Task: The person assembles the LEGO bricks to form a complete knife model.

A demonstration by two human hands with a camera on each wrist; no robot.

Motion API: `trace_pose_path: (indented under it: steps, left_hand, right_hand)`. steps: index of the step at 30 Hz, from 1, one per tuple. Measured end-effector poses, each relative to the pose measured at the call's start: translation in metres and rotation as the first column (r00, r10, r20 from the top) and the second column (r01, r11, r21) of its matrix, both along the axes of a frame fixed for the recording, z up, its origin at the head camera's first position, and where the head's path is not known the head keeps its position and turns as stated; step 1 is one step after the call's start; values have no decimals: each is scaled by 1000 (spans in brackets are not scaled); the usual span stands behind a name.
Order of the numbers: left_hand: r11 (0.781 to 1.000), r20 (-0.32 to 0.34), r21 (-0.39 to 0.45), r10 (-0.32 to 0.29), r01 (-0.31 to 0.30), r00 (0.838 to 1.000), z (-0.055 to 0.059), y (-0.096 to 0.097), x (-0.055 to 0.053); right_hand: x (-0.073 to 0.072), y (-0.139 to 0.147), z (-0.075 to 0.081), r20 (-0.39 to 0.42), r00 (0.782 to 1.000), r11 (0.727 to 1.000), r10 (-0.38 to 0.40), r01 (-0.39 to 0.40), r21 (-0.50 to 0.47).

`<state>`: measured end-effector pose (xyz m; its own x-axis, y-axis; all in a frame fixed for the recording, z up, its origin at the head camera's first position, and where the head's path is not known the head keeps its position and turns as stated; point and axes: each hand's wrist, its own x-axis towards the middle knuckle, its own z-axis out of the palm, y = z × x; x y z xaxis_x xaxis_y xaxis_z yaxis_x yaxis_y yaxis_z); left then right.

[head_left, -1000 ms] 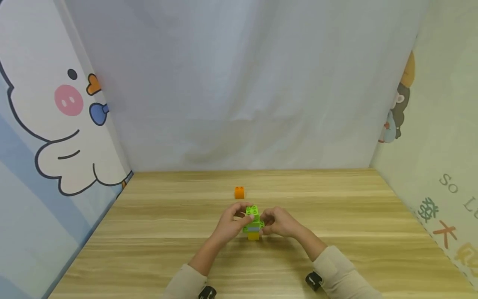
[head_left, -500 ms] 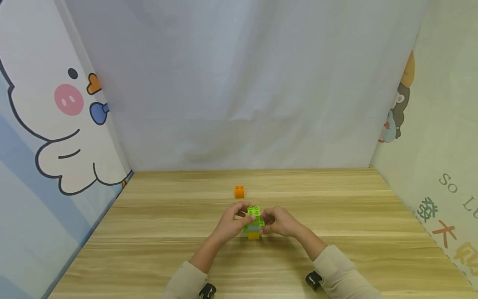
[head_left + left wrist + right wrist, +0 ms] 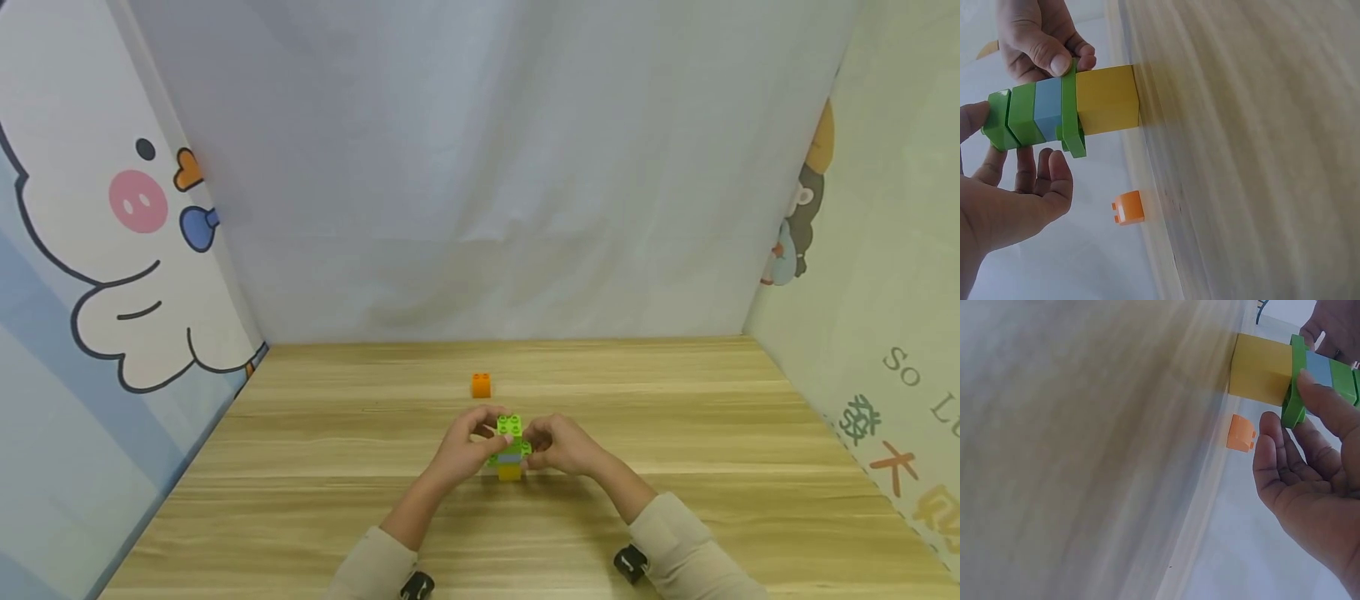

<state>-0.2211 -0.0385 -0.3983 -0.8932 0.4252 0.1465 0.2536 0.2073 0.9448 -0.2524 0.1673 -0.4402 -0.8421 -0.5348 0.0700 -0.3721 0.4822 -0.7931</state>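
A stack of toy building bricks stands upright on the table between both hands. At its base is a yellow brick (image 3: 1108,100), then a wider thin green plate (image 3: 1070,106), a light blue brick (image 3: 1048,105) and a green brick (image 3: 1025,115). On top sits another green brick (image 3: 999,119), with a thin dark seam below it. My left hand (image 3: 463,450) pinches that top brick between thumb and fingers. At the right side, my right hand (image 3: 567,446) pinches the green plate's projecting end, thumb on one face and fingertips on the other.
An orange brick (image 3: 481,386) with studs upward stands on the wooden table (image 3: 315,450), behind the stack. A pale curtain (image 3: 480,183) hangs at the table's back edge. Printed panels close in the left and right sides.
The top green brick has turned slightly and shifted a little to the right, so it now lines up with the stack below. Both hands have stayed almost still.
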Motion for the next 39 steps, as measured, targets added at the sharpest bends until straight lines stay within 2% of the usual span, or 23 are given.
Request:
trace_pose_path:
  steps: [4, 11, 17, 29, 39]
  left_hand:
    - [1000, 8, -9, 8, -8, 1000, -1, 0, -1]
    - [999, 16, -31, 18, -18, 1000, -28, -2, -20]
    - [1000, 12, -13, 22, -22, 1000, -38, -3, -20]
    - [1000, 32, -13, 5, -5, 999, -40, -2, -23]
    - [999, 57, 15, -39, 38, 998, -41, -3, -25]
  right_hand:
    - [-1, 0, 1, -9, 1000, 1000, -1, 1, 5]
    - [-3, -2, -2, 2, 1000, 1000, -16, 16, -3]
    - [-1, -4, -3, -6, 1000, 999, -27, 27, 18]
    - [-2, -1, -3, -9, 999, 999, -32, 32, 20]
    - [0, 4, -3, 67, 998, 998, -15, 19, -64]
